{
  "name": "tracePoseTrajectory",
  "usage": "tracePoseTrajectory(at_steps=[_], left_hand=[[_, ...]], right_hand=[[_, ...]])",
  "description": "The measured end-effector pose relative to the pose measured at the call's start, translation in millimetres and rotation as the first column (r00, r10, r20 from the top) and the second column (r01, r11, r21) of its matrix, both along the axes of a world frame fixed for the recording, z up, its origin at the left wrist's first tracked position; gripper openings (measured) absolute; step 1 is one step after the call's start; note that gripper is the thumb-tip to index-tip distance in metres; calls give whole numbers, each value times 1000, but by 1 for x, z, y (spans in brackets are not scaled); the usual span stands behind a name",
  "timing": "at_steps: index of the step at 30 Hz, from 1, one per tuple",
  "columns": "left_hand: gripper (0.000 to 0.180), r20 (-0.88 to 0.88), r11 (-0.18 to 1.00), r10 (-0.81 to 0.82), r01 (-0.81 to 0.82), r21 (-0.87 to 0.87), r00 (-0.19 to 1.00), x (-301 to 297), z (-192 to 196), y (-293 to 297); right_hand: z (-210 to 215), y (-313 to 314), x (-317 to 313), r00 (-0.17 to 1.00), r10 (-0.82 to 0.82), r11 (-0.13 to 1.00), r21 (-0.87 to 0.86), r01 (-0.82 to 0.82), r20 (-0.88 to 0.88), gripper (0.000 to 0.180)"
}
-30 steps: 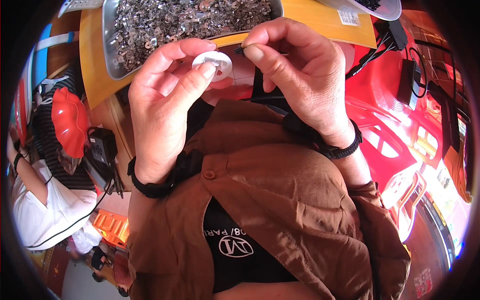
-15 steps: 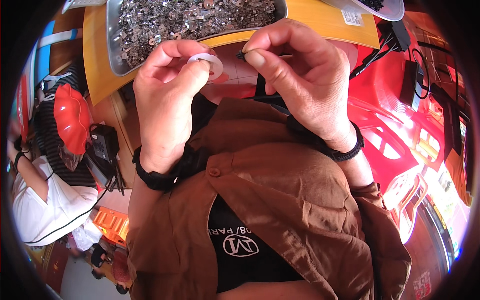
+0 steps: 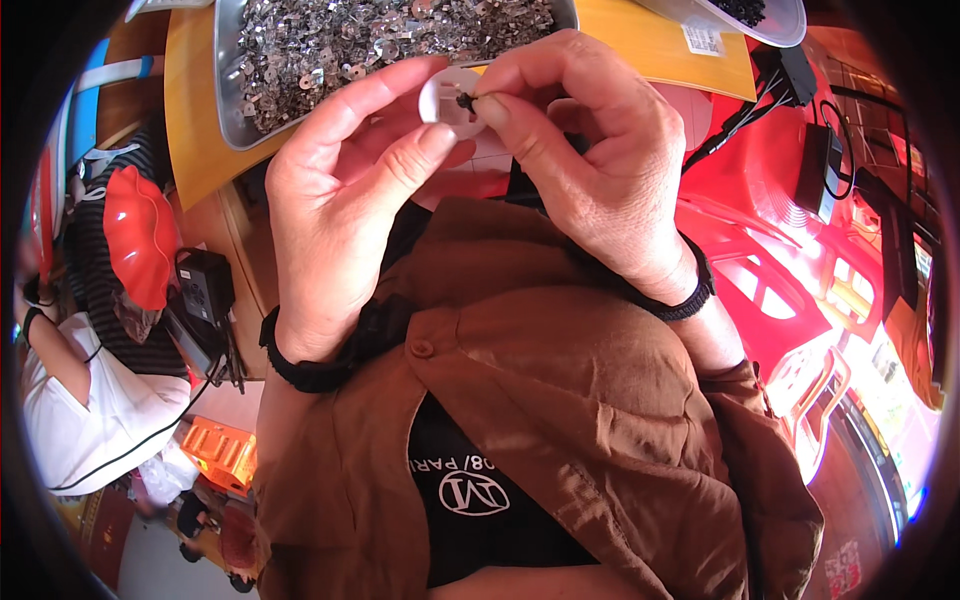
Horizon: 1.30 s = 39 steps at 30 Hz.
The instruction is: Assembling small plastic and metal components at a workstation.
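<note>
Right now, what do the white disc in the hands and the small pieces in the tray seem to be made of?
The white disc looks like matte plastic: even white, thin rim, no glare. The small pieces look like thin stamped metal: silvery, with bright glints. Their tray also seems metal, with a dull grey sheen.

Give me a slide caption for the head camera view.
Left hand holds a white disc while right hand presses a small dark part into it, above a tray of metal pieces.

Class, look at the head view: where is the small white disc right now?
The white disc sits top centre, pinched in the left hand, with the right hand pressing a small dark piece against it, just below the metal tray.
</note>
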<state>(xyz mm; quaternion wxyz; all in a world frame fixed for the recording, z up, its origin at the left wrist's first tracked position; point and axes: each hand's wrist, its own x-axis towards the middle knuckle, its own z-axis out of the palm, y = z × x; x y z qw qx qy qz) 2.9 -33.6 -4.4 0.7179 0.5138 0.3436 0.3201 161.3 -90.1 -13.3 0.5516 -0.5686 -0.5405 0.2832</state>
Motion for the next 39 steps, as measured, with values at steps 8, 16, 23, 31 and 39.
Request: tracePoseTrajectory(at_steps=[8, 16, 23, 31, 39], left_hand=[[33, -84, 998, -39, 43, 47, 996, -5, 2, 3], [31, -82, 999, -34, 37, 39, 996, -5, 4, 3], [31, -128, 994, -53, 65, 90, 990, -4, 1, 4], [30, -121, 993, -27, 40, 108, 992, -3, 4, 1], [30, -144, 988, -42, 63, 141, 989, -4, 3, 0]], right_hand=[[10, 4, -1, 977, -72, 997, 44, 64, 200, 12], [14, 7, 3, 955, -26, 999, 51, 12, 296, 10], [16, 4, 2, 988, -81, 994, -65, 91, 134, 10], [16, 2, 4, 976, -36, 996, -66, 51, 213, 9], [16, 0, 5, 983, -55, 990, -118, 77, 176, 9]])
